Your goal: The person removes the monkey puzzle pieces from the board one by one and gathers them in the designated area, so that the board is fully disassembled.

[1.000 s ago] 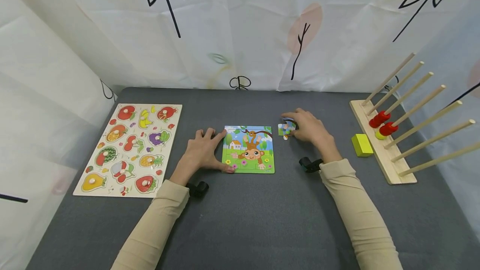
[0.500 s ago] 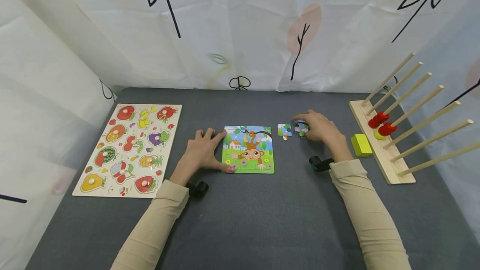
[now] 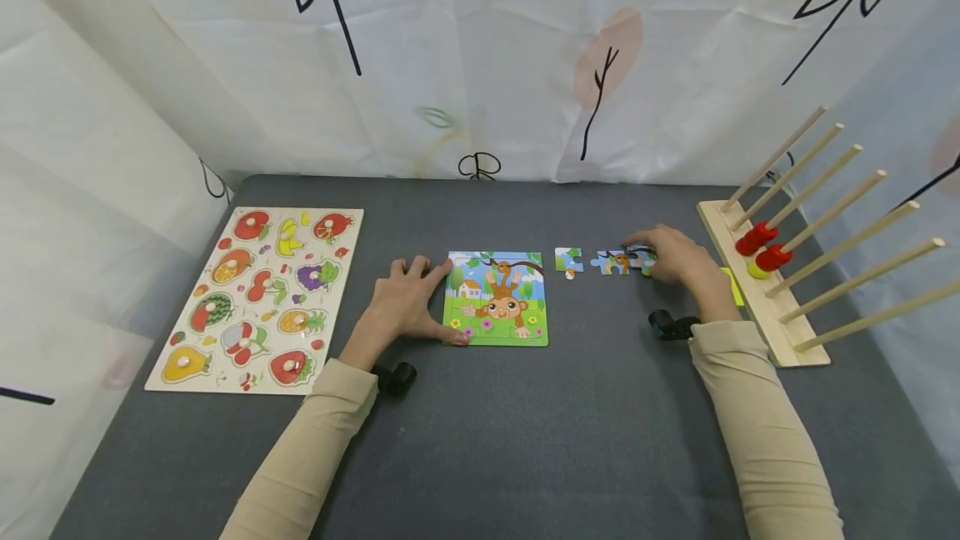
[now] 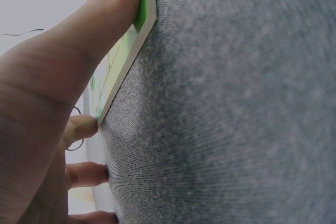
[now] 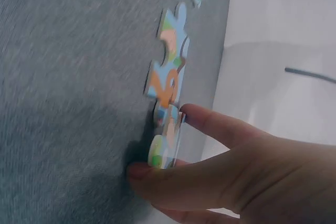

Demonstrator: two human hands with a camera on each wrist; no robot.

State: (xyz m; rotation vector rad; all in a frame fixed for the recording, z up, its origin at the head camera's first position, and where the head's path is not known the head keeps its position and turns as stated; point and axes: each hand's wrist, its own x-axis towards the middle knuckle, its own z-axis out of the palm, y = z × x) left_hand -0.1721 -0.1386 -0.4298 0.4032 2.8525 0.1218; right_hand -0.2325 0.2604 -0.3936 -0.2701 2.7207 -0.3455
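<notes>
A square monkey jigsaw puzzle [image 3: 496, 298] lies on the grey table. My left hand [image 3: 403, 302] spans its left side with spread fingers, the thumb resting on the lower left corner and the index fingertip at the upper left corner. To the puzzle's right lie two loose pieces: one with sky and green [image 3: 568, 261], and one with an orange-brown shape on blue [image 3: 612, 262]. My right hand [image 3: 678, 261] pinches a third puzzle piece [image 5: 169, 135] between thumb and index finger, tilted close over the table. In the right wrist view it overlaps the end of the orange-brown piece.
A fruit peg puzzle board [image 3: 255, 302] lies at the left. At the right stands a wooden rack [image 3: 765, 290] with slanting pegs and several red and yellow beads [image 3: 757, 238]. A yellow block [image 3: 735, 286] is mostly hidden behind my right wrist. A patterned white cloth [image 3: 510, 65] hangs behind.
My right hand has slid rightward in steps along the table. The sky-and-green piece and then the orange-brown piece have come out from under it and lie apart. The left hand has not moved.
</notes>
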